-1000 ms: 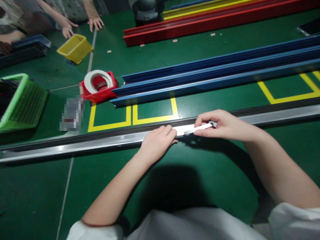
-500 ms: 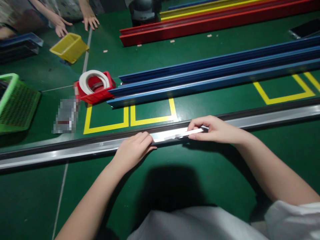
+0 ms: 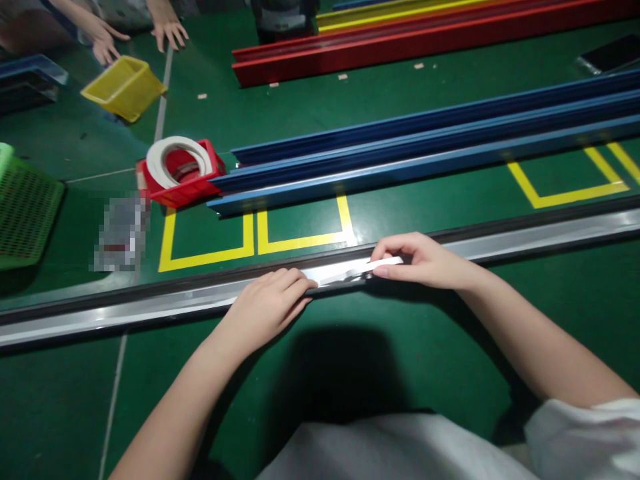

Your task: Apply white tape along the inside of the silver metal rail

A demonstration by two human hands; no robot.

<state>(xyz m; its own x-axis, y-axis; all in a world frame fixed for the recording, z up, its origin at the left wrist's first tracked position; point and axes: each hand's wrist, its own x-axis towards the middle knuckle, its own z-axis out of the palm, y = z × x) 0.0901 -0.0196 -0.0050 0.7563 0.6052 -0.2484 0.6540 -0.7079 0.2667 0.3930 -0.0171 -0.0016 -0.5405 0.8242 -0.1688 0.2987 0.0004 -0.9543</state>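
Note:
A long silver-and-black metal profile [image 3: 165, 303] lies across the green table in front of me. My left hand [image 3: 270, 307] is closed over it, fingertips on the silver channel and thumb along the near edge. Just to the right, my right hand [image 3: 425, 263] pinches a narrow white strip [image 3: 387, 264] between thumb and fingers. The strip's free end sticks out past the fingertips towards my palm. From the pinch, a pale, slightly lifted length runs down to the channel near my left fingers. Whether it is tape cannot be told for sure.
Beyond lie blue profiles [image 3: 400, 160] and a red profile [image 3: 400, 50]. A white tape roll [image 3: 160, 160] rests on a red bin [image 3: 187, 193]. To the left are a green basket [image 3: 33, 213] and a yellow bin [image 3: 125, 90], near another person's hands [image 3: 167, 27].
My right hand has shifted slightly left with the white strip, closer to my left hand. The left hand stays on the profile, and the view has turned a little.

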